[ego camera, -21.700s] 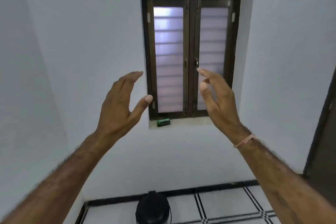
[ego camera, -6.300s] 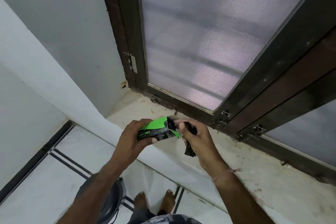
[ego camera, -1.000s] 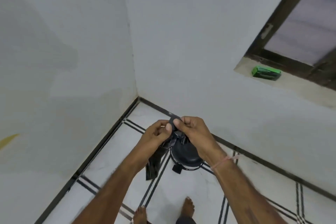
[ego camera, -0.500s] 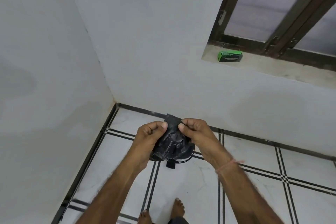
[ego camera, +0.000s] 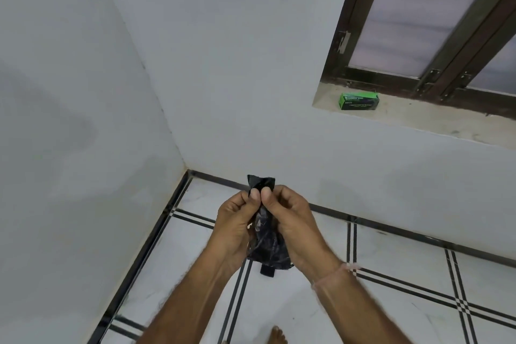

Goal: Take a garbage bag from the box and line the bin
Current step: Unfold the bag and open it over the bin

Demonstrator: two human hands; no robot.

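A folded black garbage bag [ego camera: 265, 234] hangs between my two hands in the middle of the head view, its top edge sticking up above my thumbs. My left hand [ego camera: 237, 220] and my right hand [ego camera: 290, 218] both pinch that top edge, thumbs touching side by side. The black bin [ego camera: 267, 271] stands on the floor right below, almost fully hidden by the bag and my hands; only its pedal and a sliver of rim show. The green garbage bag box [ego camera: 358, 101] lies on the window sill at the upper right.
White walls meet in a corner [ego camera: 184, 167] to the left of my hands. The window sill [ego camera: 418, 117] juts under a dark-framed window [ego camera: 435, 22]. White floor tiles with black lines [ego camera: 405, 274] spread to the right. My bare toes [ego camera: 276, 336] show at the bottom edge.
My thumbs have come together on the bag's top edge, and the bag now hangs narrower and longer between my hands. The view has shifted a little toward the window.
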